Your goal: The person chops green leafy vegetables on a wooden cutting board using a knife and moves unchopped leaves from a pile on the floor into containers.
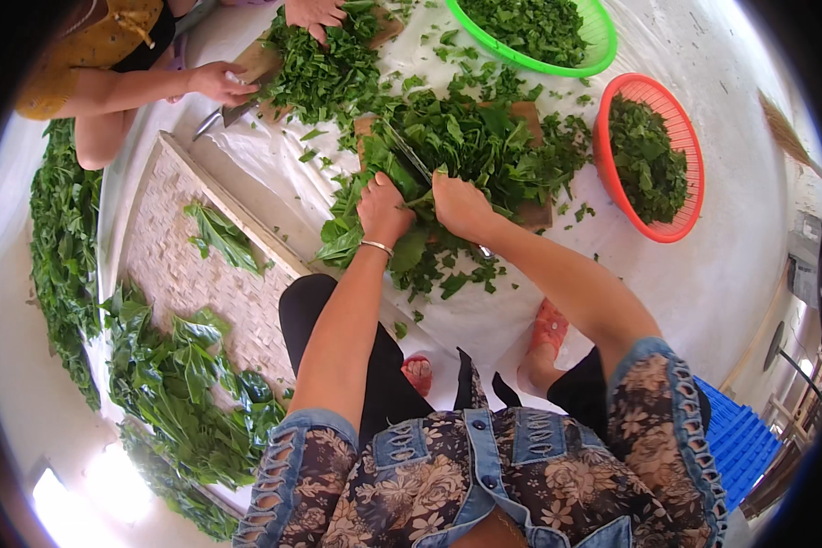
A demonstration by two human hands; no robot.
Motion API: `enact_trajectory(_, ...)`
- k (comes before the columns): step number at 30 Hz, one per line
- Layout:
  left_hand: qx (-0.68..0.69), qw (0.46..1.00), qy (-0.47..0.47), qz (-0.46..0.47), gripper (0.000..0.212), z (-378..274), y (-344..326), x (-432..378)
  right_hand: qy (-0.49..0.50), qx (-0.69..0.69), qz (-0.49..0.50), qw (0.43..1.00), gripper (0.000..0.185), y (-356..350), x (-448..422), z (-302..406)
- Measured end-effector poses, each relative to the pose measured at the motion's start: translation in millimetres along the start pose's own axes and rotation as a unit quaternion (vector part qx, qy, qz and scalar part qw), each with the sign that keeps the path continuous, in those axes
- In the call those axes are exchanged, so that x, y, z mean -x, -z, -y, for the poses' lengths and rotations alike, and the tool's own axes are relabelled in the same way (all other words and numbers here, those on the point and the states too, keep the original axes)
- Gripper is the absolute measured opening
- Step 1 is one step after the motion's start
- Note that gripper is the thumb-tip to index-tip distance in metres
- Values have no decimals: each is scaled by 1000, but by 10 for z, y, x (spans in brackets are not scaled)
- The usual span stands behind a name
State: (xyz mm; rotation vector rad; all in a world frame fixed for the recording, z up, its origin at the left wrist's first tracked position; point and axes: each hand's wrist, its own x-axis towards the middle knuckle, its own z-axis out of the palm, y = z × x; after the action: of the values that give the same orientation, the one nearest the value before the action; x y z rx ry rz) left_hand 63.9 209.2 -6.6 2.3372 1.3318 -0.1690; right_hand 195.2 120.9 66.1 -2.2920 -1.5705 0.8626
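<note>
My right hand (460,205) is closed around the handle of a kitchen knife (409,156), whose blade points away from me across the leaves. The handle's metal end shows below my wrist. My left hand (385,209), with a bangle at the wrist, grips a bunch of whole green leaves (342,236) just left of the blade. Beneath lies a wooden cutting board (536,214), mostly covered. A heap of cut leaves (476,140) lies on it, to the right of the knife, and bits spill around its edges.
Right of the board stand a red plastic basket (697,171) and a green one (606,41), both holding chopped leaves. At left is a woven tray (178,178) with whole leaves (192,397). Across from me, a co-worker's hand (222,83) is beside another knife (236,113) and leaf pile (322,75).
</note>
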Motion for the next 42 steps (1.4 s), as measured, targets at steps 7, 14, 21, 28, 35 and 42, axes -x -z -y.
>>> enact_trajectory(7,-6,1000,21,-5,64,-38,-9,15,17,2,82,997,18,61,311,1)
enact_trajectory(14,7,1000,8,-5,62,-128,-67,-38,11,-16,-16,1000,18,-476,-180,-190)
enact_trajectory(21,-3,1000,13,5,59,28,-30,2,46,1,25,999,17,117,283,131)
enact_trajectory(28,-1,1000,20,-17,55,24,-117,-12,4,-16,63,998,14,-230,64,114)
enact_trajectory(35,4,998,44,33,60,-203,-103,-77,13,-8,59,998,16,-202,-223,-218)
enact_trajectory(42,-21,998,42,-33,75,-44,85,86,100,106,62,987,14,1133,152,-312)
